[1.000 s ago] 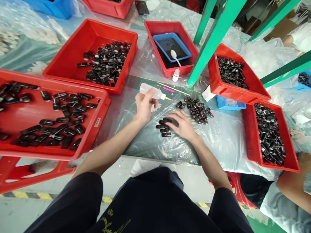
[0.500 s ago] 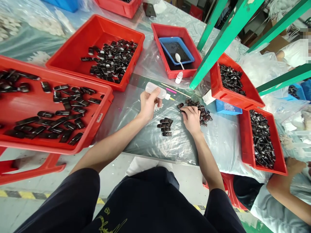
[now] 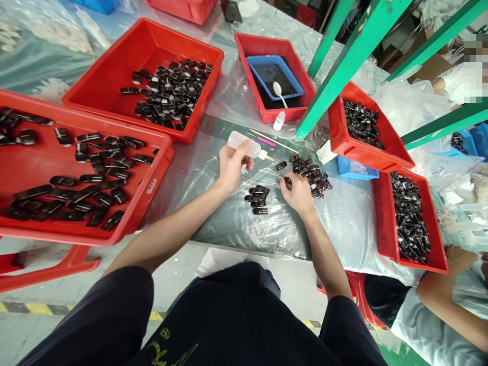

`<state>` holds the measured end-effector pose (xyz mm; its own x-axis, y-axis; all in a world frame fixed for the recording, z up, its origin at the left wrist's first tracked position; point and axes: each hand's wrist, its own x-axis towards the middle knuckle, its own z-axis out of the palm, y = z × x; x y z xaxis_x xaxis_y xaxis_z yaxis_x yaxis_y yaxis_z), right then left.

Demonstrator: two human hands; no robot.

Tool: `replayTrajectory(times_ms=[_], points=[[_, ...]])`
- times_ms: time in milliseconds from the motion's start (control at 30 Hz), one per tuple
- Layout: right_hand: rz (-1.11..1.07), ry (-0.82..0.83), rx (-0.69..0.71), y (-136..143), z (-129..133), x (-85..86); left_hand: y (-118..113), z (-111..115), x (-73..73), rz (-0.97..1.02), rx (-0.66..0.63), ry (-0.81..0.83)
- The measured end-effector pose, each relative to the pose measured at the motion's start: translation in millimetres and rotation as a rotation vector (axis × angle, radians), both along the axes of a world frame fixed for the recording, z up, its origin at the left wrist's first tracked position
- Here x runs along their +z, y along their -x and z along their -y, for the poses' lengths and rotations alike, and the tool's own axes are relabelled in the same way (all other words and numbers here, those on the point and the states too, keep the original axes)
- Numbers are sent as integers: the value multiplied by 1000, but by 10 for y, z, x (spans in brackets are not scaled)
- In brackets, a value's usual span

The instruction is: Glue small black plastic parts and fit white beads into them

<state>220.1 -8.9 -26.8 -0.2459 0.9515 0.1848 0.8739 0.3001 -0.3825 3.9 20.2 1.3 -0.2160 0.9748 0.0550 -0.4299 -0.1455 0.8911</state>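
Observation:
My left hand (image 3: pixel 233 165) is wrapped round a translucent squeeze bottle (image 3: pixel 244 144), tilted so that its thin yellowish tip points right. My right hand (image 3: pixel 298 193) pinches a small black plastic part (image 3: pixel 288 181), partly covered by the fingers. Right behind that hand lies a loose pile of similar black parts (image 3: pixel 310 175). Between my forearms, a small group of black parts (image 3: pixel 257 196) lies lined up on the plastic-covered table (image 3: pixel 229 223).
Red bins of black parts stand at left (image 3: pixel 143 203), back left (image 3: pixel 198 127) and right (image 3: pixel 385 234). Behind are a blue tray (image 3: pixel 274 61) with a white spoon (image 3: pixel 277 89), a small bottle (image 3: pixel 279 121) and green posts (image 3: pixel 324 76). A co-worker's arm (image 3: pixel 442 295) is at right.
My right hand has drawn slightly back from the pile and turned, with a black part between its fingers. The left hand keeps the bottle at nearly the same place.

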Motion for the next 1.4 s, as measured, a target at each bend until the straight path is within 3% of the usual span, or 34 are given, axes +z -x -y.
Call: replayTrajectory(times_ms=[233,400,667,867,1400], points=[[-3,-1,-103,44,17,-10,-9,5,-20,-17,-7,7],[-143,-10,-111,9,20,50,-14,7,-3,-18,5,35],[-639,119,55,23,21,52,-25,29,-10,-39,-41,33],[-844,245,131,94,65,91,-28,45,-11,-87,-51,21],[-886,252,117,116,111,169,-31,40,-31,-100,-63,38]])
